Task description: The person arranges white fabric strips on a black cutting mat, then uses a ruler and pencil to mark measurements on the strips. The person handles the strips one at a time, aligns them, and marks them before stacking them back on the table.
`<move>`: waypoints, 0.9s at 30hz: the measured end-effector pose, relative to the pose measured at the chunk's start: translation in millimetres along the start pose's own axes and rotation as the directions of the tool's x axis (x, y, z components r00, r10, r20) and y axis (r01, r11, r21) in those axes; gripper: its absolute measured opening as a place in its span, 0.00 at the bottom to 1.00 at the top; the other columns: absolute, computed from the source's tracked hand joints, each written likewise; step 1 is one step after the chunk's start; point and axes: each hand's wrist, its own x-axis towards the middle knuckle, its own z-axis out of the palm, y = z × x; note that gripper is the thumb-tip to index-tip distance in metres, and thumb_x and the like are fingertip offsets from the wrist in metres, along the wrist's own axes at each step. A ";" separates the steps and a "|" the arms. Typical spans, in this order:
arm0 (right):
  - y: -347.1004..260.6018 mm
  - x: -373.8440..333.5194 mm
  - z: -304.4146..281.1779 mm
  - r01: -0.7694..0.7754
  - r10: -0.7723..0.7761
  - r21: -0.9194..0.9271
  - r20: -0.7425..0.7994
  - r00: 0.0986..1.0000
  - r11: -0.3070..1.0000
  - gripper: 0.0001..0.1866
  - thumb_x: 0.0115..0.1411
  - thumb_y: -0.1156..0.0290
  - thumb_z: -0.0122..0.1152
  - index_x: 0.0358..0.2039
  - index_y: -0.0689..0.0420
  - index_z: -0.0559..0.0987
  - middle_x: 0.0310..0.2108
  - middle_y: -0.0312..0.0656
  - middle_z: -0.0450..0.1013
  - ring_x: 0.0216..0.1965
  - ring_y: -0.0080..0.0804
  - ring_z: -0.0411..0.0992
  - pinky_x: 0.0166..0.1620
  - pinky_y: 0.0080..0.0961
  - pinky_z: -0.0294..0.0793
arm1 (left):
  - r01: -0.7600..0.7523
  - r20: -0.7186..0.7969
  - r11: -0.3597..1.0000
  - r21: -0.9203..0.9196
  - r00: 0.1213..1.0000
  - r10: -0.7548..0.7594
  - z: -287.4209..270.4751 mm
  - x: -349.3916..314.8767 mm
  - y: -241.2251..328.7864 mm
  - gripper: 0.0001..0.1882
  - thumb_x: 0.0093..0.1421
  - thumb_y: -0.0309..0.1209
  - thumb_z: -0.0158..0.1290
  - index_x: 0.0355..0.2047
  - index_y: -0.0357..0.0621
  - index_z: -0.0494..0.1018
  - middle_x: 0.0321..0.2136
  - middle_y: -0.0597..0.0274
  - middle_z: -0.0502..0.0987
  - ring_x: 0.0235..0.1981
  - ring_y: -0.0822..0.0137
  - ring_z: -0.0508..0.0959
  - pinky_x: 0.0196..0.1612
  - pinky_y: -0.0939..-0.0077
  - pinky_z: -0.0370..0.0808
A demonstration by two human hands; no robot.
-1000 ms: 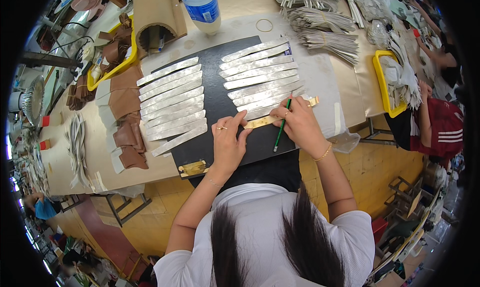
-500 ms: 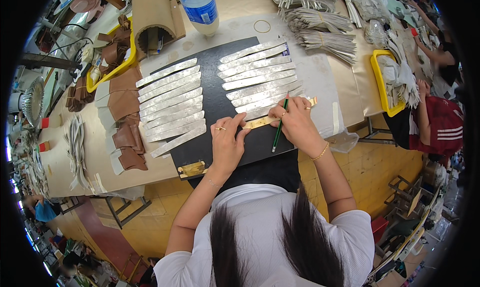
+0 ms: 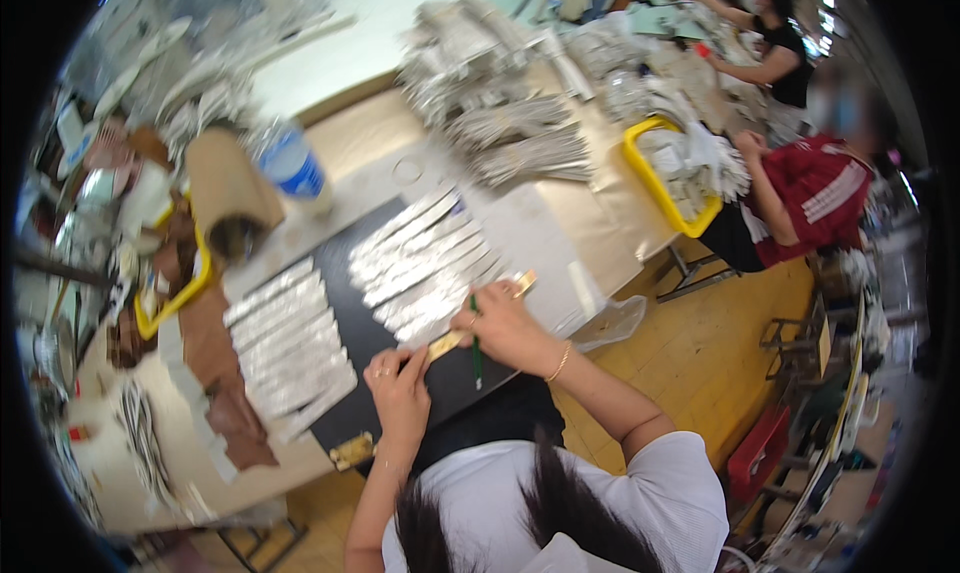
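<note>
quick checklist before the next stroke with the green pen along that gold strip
1. Left hand pressing the near end of the gold strip: ok.
2. Right hand with a grip on the green pen, tip pointing down toward the black board: ok.
3. Strip lying flat on the board: cannot tell, the picture is blurred.
4. Silver strips lying just beyond the gold strip, very close to the pen: not ok.
5. Plastic bottle standing away from the hands: ok.

Two yellow trays (image 3: 652, 178), one green pen (image 3: 476, 341) (strips too blurred).
</note>
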 end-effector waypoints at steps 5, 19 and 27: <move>2.4 -3.0 -1.5 -0.030 0.031 -0.019 0.067 0.997 0.999 0.11 0.54 0.62 0.66 0.37 0.48 0.80 0.39 0.42 0.70 0.50 0.42 0.66 0.55 0.52 0.58 | 0.024 0.071 0.999 -0.038 0.997 -0.021 1.0 3.2 3.3 0.11 0.56 0.21 0.60 0.40 0.44 0.82 0.35 0.60 0.75 0.42 0.58 0.73 0.47 0.64 0.65; -6.4 1.1 -5.6 -0.053 0.054 -0.018 0.058 0.997 0.998 0.06 0.52 0.68 0.63 0.32 0.48 0.82 0.41 0.37 0.72 0.50 0.37 0.66 0.56 0.51 0.58 | -0.047 0.111 0.995 0.089 0.993 0.037 -0.3 13.0 10.6 0.09 0.54 0.28 0.64 0.36 0.43 0.80 0.33 0.60 0.74 0.39 0.59 0.72 0.45 0.63 0.64; -11.4 5.1 -13.8 -0.040 0.046 -0.070 0.090 0.995 0.997 0.08 0.53 0.67 0.61 0.34 0.49 0.84 0.44 0.38 0.73 0.51 0.36 0.66 0.56 0.51 0.58 | -0.073 0.095 0.994 0.077 0.993 0.065 4.9 14.8 10.7 0.09 0.54 0.27 0.64 0.35 0.43 0.80 0.33 0.60 0.74 0.38 0.59 0.72 0.44 0.63 0.64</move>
